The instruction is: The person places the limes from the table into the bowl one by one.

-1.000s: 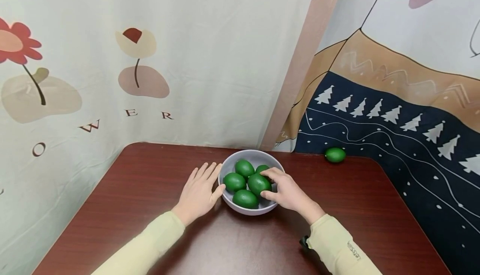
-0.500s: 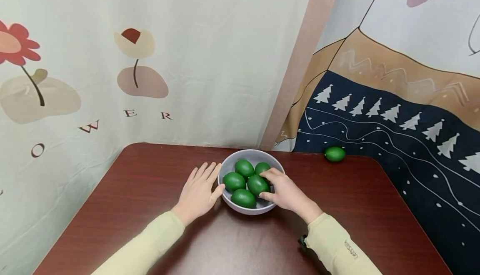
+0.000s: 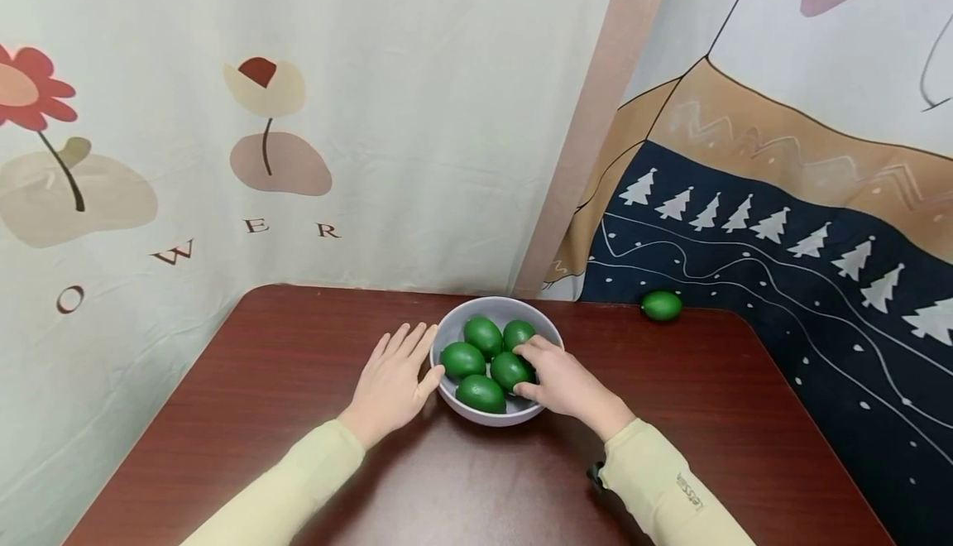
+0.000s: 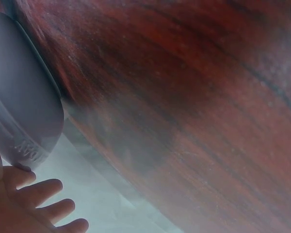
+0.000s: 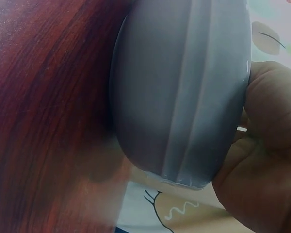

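Observation:
A pale grey-purple bowl (image 3: 500, 419) stands near the table's back edge, with several green limes (image 3: 481, 394) in it. My right hand (image 3: 569, 380) reaches over the bowl's right rim and holds the right-front lime (image 3: 510, 371) between thumb and fingers. This lime sits low among the others. In the right wrist view, the bowl's wall (image 5: 179, 97) hides the lime and the fingertips. Against the left side of the bowl rests my left hand (image 3: 395, 380), fingers straight and spread, thumb at the rim. The left wrist view shows fingers (image 4: 43, 191) beside the bowl's wall.
One more lime (image 3: 661, 305) lies by itself at the table's back right edge. The reddish-brown wooden table (image 3: 476, 488) is bordered by a white printed curtain (image 3: 417, 157) behind and a dark tree-patterned cloth (image 3: 744, 256) to the right.
My right hand has lowered its lime slightly into the bowl, and the front lime has shifted a little left. My left hand stays at the bowl's side. The view drifts slightly.

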